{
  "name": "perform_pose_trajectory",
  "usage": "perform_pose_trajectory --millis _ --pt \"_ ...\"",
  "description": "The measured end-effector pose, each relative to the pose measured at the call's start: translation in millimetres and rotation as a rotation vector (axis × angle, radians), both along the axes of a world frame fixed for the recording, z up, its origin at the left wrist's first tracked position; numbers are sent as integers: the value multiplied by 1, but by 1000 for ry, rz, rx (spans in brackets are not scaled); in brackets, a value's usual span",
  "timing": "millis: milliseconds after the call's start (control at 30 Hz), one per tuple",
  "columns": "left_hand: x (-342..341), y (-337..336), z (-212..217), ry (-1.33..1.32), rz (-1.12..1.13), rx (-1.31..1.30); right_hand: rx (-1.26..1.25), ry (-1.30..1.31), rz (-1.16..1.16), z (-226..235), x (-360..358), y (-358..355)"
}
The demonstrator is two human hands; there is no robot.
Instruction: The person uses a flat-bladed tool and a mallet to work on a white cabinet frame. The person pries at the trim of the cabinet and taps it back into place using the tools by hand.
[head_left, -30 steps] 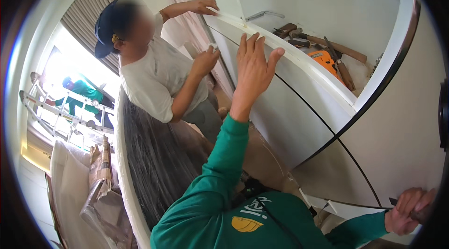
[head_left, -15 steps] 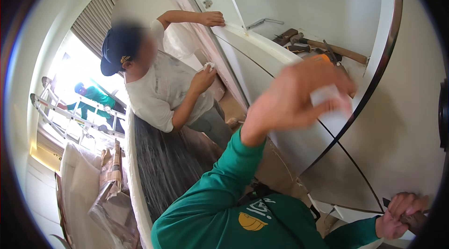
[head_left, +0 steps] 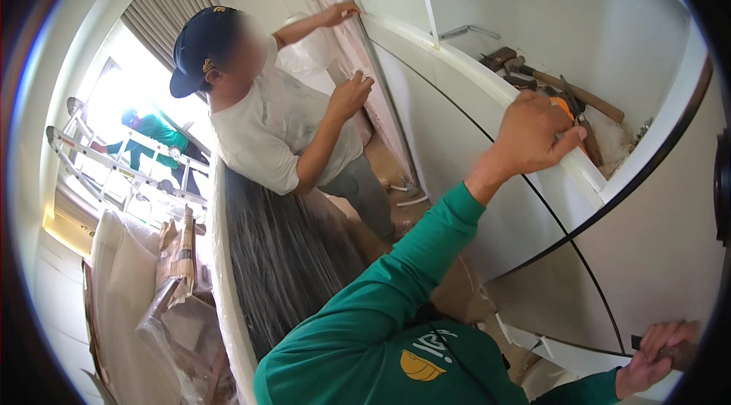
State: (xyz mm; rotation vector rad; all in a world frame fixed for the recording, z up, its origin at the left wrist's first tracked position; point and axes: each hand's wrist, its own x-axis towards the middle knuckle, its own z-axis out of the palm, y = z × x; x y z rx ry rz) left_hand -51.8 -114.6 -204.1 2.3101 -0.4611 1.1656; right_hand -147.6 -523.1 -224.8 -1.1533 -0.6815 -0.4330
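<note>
My left hand curls over the top edge of a long white cabinet panel, fingers hooked on the rim just in front of some tools. My right hand is at the lower right, closed around a dark narrow bar at the panel's lower corner; what the bar is cannot be made out. A co-worker in a white shirt and dark cap stands at the far end. One of that person's hands is on the panel's top edge, and the other is held against its side.
Hammers with wooden handles and an orange tool lie in the recess behind the rim. A dark striped slab leans at the left. Wrapped bundles lie on the floor. Another person in green stands on scaffolding outside.
My left hand lifted off the panel edge, swung right and now grips the rim near the tools. My right hand stays shut at the lower right. The co-worker keeps hold of the far end.
</note>
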Motion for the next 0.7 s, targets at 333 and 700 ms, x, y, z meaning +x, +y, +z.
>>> perform_pose_trajectory --millis 333,700 --pt "2 2 0 -131 -96 -2 -16 132 -205 15 0 17" --pt "12 15 -10 -94 -187 38 158 138 -148 9 -5 85"
